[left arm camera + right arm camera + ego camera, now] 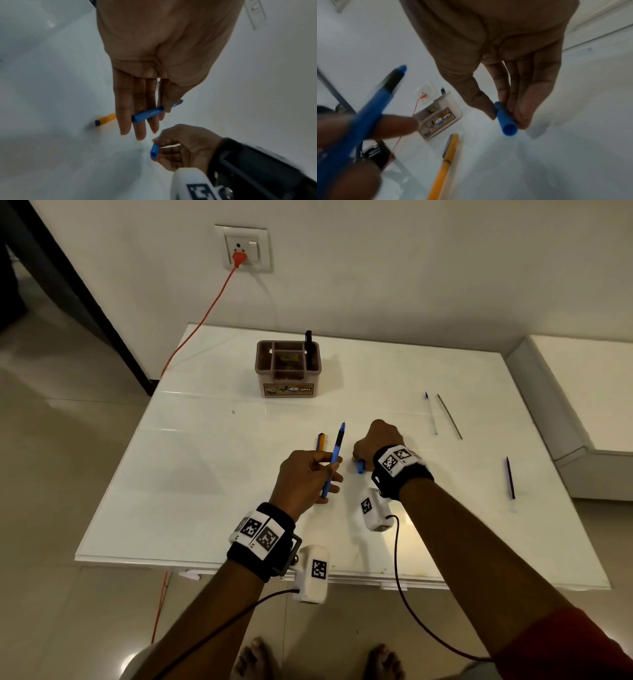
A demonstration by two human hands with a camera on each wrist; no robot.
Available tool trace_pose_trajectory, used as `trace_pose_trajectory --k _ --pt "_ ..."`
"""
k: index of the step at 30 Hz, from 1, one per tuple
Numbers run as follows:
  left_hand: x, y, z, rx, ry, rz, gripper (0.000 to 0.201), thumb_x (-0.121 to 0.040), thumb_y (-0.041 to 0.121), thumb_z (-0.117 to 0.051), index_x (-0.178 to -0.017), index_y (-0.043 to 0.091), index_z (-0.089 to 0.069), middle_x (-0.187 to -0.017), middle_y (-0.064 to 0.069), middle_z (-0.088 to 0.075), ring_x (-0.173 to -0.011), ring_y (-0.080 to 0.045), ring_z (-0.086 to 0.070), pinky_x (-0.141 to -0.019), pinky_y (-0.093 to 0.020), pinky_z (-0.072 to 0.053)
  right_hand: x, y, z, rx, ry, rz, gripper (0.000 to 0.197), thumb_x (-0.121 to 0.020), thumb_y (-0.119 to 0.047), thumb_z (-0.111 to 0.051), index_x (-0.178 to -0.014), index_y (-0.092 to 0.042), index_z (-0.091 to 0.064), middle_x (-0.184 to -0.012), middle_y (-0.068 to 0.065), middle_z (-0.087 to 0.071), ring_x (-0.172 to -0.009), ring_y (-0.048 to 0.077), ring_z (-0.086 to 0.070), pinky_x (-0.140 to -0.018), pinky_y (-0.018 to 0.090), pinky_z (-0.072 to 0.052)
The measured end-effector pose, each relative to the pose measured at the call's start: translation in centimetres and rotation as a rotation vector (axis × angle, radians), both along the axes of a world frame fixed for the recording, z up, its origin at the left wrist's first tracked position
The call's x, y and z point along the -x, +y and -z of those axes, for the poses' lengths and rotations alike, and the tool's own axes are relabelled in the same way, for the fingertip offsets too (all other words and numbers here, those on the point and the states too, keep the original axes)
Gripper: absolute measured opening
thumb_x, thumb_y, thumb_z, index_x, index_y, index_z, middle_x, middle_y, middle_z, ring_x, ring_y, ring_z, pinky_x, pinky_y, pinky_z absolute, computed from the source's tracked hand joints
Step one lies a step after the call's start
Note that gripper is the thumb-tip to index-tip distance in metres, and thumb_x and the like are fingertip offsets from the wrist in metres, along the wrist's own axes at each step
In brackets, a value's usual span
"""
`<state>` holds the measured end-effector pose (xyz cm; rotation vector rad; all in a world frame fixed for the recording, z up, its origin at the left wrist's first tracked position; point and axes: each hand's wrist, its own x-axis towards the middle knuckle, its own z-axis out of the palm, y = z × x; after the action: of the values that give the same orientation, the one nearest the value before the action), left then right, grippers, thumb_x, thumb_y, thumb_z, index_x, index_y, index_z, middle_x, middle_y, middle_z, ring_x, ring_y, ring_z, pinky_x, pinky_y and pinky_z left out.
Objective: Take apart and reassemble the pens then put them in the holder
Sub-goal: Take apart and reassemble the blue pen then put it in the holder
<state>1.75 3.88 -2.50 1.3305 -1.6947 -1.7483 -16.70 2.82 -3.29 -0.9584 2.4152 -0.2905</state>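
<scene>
Overhead, our left hand pinched the blue pen near mid-table, well clear of every edge, the holder far beyond. From the left wrist, our right hand gripped the blue cap; misaligned, it could jam or slip. From the right wrist, the orange pen lay just beside, easily knocked rolling.
</scene>
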Motion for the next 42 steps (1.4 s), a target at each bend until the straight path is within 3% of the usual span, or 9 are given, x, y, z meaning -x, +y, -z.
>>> trace_pose_trajectory --k 3,5,7,10,14,22,29,35,42 --pt "-0.1 0.1 -0.1 0.003 -0.025 0.020 0.022 -0.103 0.022 -0.059 -0.119 0.017 -0.073 -0.094 -0.010 -0.079 -0.084 -0.026 -0.079 -0.072 -0.041 -0.065 0.9 1.8 -1.2 0.165 -0.126 0.133 0.018 -0.077 -0.013 -0.076 -0.086 0.000 -0.066 -0.094 0.017 -0.073 -0.087 0.034 -0.073 -0.075 0.036 -0.062" --pt "-0.1 0.3 -0.2 -0.004 -0.037 0.053 0.022 -0.103 0.022 -0.059 -0.117 0.016 -0.074 -0.092 -0.009 -0.079 -0.083 -0.026 -0.079 -0.071 -0.038 -0.065 1.4 4.6 -2.5 0.448 -0.360 0.286 0.010 -0.080 -0.001 -0.071 -0.088 0.006 -0.070 -0.090 0.025 -0.075 -0.080 0.038 -0.075 -0.068 0.037 -0.062" --pt "-0.2 0.6 -0.3 -0.018 -0.047 0.099 0.021 -0.102 0.021 -0.059 -0.116 0.017 -0.075 -0.090 -0.008 -0.080 -0.082 -0.025 -0.079 -0.069 -0.036 -0.064 0.7 8.8 -3.9 0.714 -0.588 0.448 0.007 -0.087 0.008 -0.063 -0.091 0.005 -0.068 -0.082 0.024 -0.074 -0.073 0.037 -0.075 -0.064 0.038 -0.062" --pt "-0.2 1.3 -0.3 -0.033 -0.066 0.174 0.021 -0.102 0.021 -0.060 -0.116 0.019 -0.076 -0.091 -0.008 -0.080 -0.083 -0.023 -0.079 -0.067 -0.032 -0.064 -0.2 13.1 -4.2 0.883 -0.716 0.477 0.010 -0.096 0.004 -0.059 -0.104 0.003 -0.063 -0.090 0.026 -0.075 -0.083 0.039 -0.077 -0.076 0.045 -0.064" --pt "-0.1 1.9 -0.2 -0.029 -0.097 0.237 0.022 -0.102 0.022 -0.061 -0.118 0.021 -0.075 -0.092 -0.007 -0.080 -0.085 -0.022 -0.079 -0.066 -0.028 -0.062 -0.1 11.9 -4.4 0.985 -0.744 0.443 0.015 -0.100 -0.002 -0.059 -0.113 0.005 -0.059 -0.100 0.029 -0.074 -0.090 0.041 -0.077 -0.080 0.048 -0.064" --pt "0.1 1.9 0.1 0.013 -0.123 0.267 0.025 -0.102 0.023 -0.060 -0.122 0.021 -0.074 -0.093 -0.004 -0.079 -0.083 -0.017 -0.079 -0.062 -0.022 -0.059 -1.5 9.7 -3.9 0.926 -0.702 0.320 0.017 -0.097 -0.001 -0.064 -0.113 0.003 -0.058 -0.096 0.022 -0.077 -0.085 0.033 -0.079 -0.073 0.041 -0.066" --pt "0.4 1.8 0.6 0.069 -0.086 0.258 0.023 -0.102 0.024 -0.061 -0.120 0.021 -0.075 -0.090 -0.002 -0.080 -0.079 -0.014 -0.079 -0.069 -0.030 -0.065 -1.6 9.5 -3.0 0.841 -0.624 0.209 0.017 -0.094 0.000 -0.068 -0.109 0.000 -0.062 -0.085 0.017 -0.079 -0.082 0.028 -0.079 -0.074 0.042 -0.066" --pt "0.7 2.1 0.5 0.074 -0.065 0.334 0.024 -0.107 0.022 -0.049 -0.117 0.014 -0.069 -0.098 -0.003 -0.078 -0.084 -0.017 -0.079 -0.073 -0.037 -0.066 -2.1 9.2 -1.8 0.807 -0.416 0.068 0.022 -0.090 -0.004 -0.075 -0.109 -0.011 -0.065 -0.076 0.008 -0.078 -0.074 0.019 -0.078 -0.071 0.039 -0.066" --pt "0.8 2.6 0.7 0.093 -0.056 0.271 0.019 -0.106 0.018 -0.051 -0.109 0.012 -0.069 -0.093 -0.003 -0.076 -0.085 -0.021 -0.079 -0.071 -0.043 -0.066 -2.2 9.2 -1.5 0.827 -0.476 0.052 0.021 -0.089 0.002 -0.073 -0.105 -0.005 -0.063 -0.076 0.015 -0.077 -0.072 0.025 -0.078 -0.069 0.042 -0.066"
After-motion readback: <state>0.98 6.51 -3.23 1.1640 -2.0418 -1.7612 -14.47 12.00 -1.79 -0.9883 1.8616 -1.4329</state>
